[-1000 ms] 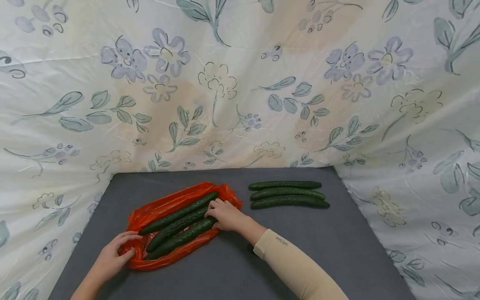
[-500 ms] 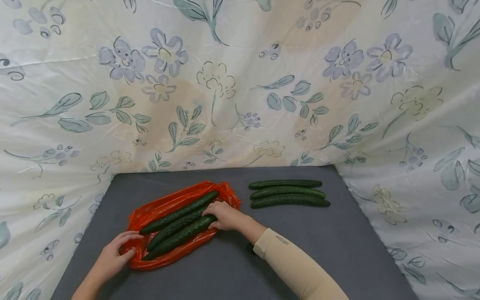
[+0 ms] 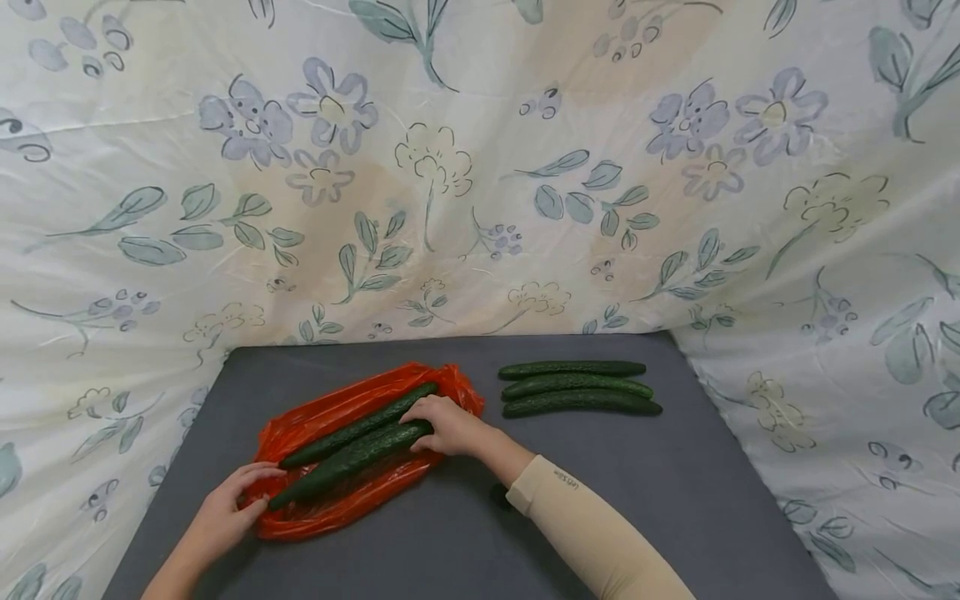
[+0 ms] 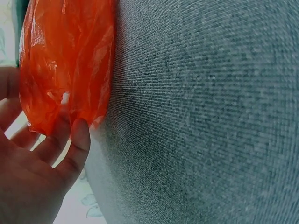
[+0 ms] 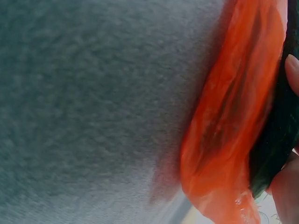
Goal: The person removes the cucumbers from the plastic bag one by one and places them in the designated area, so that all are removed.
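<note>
My right hand [image 3: 450,427] grips the right end of a long dark green cucumber [image 3: 352,457], thumb on the near side and fingers over the far side. This cucumber slants above the opened orange-red plastic bag [image 3: 322,408]. Behind it a second cucumber [image 3: 360,425] lies in the bag; the one between them is hidden. At the bag's left end my left hand [image 3: 228,500] pinches the plastic. The left wrist view shows the thumb [image 4: 80,140] against the film and fingers behind it. In the right wrist view, the held cucumber [image 5: 278,135] rises beside the bag's side.
Three more cucumbers [image 3: 576,386] lie side by side at the back right of the grey table [image 3: 637,483]. A floral cloth [image 3: 465,275] hangs behind the table and along its sides. A small dark object [image 3: 498,497] shows beneath the right wrist.
The nearest cucumber has come up out of the bag's bottom in my right hand and shifted slightly left, covering the middle one. The left hand stays at the bag's end.
</note>
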`<state>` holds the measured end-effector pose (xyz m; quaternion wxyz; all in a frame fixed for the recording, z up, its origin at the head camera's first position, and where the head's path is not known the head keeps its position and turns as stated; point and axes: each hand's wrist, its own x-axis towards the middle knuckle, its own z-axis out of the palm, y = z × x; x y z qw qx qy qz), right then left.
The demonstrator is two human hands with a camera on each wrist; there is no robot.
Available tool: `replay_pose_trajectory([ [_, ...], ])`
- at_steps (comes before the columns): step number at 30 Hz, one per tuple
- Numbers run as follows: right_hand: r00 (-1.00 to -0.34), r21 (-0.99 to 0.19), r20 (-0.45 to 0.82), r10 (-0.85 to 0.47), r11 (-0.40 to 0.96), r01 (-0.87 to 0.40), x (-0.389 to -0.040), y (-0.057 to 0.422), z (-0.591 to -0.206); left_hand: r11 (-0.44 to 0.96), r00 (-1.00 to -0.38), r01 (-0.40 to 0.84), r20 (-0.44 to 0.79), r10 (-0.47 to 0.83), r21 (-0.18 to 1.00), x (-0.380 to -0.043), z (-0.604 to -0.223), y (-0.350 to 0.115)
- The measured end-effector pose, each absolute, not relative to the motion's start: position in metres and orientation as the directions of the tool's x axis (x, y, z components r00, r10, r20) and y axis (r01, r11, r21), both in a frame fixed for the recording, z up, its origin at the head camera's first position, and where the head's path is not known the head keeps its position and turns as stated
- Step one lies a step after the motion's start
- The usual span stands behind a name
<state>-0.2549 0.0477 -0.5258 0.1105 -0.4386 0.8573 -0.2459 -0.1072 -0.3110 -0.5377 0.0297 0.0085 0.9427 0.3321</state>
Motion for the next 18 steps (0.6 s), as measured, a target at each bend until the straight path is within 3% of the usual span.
replay_pose_trajectory([
  [6,-0.566,-0.532,0.034,-0.824,0.465,-0.708,-0.256,0.044,-0.523,0.765,-0.996,-0.024,-0.081,0.037,0.644,-0.107,-0.537,-0.315],
  [18,-0.570,-0.564,0.072,-0.819,0.437,-0.700,-0.253,0.049,-0.503,0.782,-0.998,0.026,-0.030,0.057,0.623,-0.109,-0.540,-0.314],
])
